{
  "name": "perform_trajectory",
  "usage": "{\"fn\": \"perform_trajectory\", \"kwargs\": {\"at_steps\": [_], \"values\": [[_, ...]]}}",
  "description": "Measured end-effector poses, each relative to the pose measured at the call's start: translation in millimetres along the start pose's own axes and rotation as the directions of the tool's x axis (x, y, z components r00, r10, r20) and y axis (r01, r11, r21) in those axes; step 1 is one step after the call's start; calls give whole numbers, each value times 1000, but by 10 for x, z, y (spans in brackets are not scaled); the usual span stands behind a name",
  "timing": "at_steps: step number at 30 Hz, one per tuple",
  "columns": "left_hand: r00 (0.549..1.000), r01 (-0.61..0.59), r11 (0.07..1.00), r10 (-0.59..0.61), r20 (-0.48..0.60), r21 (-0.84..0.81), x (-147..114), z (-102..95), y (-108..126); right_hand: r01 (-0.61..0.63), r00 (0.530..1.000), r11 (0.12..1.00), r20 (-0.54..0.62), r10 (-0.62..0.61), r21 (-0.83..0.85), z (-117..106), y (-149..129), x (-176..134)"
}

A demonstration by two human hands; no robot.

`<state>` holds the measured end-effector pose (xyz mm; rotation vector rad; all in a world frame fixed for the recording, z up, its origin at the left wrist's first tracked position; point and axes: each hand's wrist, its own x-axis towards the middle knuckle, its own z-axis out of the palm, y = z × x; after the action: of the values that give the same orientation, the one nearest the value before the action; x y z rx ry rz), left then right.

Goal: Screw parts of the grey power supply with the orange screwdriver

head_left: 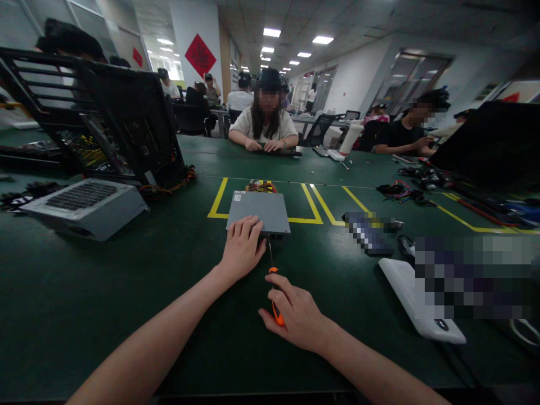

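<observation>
Left hand (242,247) lay flat, fingers spread, on the near edge of the grey power supply box (259,211), which sat on the green bench (126,292) inside the yellow-taped outline (218,199). Right hand (295,315) had its grip closed round the orange-handled screwdriver (273,281), shaft running level into the box's near face. Risk — tip could slip from the screw toward the left fingers if the box shifted.

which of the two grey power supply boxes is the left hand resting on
The smaller flat grey box inside the yellow marked rectangle, under the left hand. The other grey box sits apart at far left.
</observation>
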<state>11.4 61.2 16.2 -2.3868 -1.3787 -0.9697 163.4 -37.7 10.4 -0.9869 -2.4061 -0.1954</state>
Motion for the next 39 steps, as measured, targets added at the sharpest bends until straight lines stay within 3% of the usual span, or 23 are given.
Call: {"fn": "perform_trajectory", "kwargs": {"at_steps": [4,11,17,23,30,35,39], "values": [[1000,3,1000,-3,4,2,-3,2,-2,70,998,996,6,-69,-54,-10,16,3],[1000,-2,1000,2,16,14,-2,3,-5,-23,998,999,52,22,29,8,12,-17],[1000,1,1000,-2,16,15,-2,-2,-4,69,996,998,50,-68,-7,-19,25,12],[1000,-2,1000,2,20,25,-5,1,-12,-14,999,999,50,11,51,16,21,-11],[1000,-2,1000,2,19,27,-6,3,-11,67,998,998,7,-67,2,-14,25,1],[1000,-4,999,3,24,37,-4,6,-9,-2,1000,999,32,0,49,-18,12,-8],[1000,-11,999,10,15,34,-3,9,-11,45,999,999,11,-45,17,-19,17,-5]]}}
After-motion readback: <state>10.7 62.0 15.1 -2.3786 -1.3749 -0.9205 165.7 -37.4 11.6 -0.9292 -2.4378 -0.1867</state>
